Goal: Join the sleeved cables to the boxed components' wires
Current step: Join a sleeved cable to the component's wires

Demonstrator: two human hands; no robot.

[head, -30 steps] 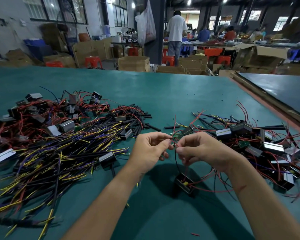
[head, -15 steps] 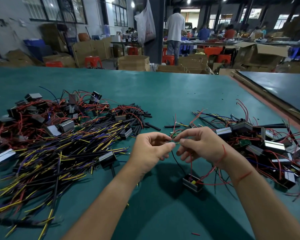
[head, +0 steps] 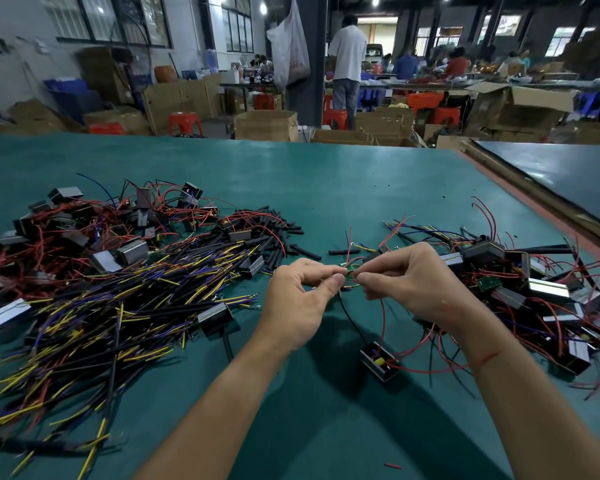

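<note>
Both hands meet at the centre of the frame, fingertips nearly touching. The left hand (head: 302, 299) pinches between thumb and forefinger, and the right hand (head: 413, 282) does the same from the other side. Between them sits a small bunch of wire ends (head: 351, 271), with something green in it too small to make out. A black wire (head: 352, 318) and a red wire (head: 382, 320) drop from the pinch to one boxed component (head: 380, 363). It lies on the worktop (head: 326, 188) just below the hands, at lower centre.

The step in hand looks like the joining itself, with bare ends being brought together or twisted. Whether a sleeved cable is already in the pinch cannot be told. The next move probably calls for a firm twist with both sides holding the ends aligned, then setting the piece aside.

The boxed component is open on top and shows a yellow part inside. At left spreads the heap of sleeved cables (head: 118, 306), with yellow and purple ends. Loose black sleeves (head: 278, 233) lie above it, toward the centre. More boxed components sit in a left tangle (head: 84, 230) at upper left and a right tangle (head: 534, 289) at the right edge. Cardboard cartons (head: 265, 124) stand beyond the worktop, their contents hidden.
</note>
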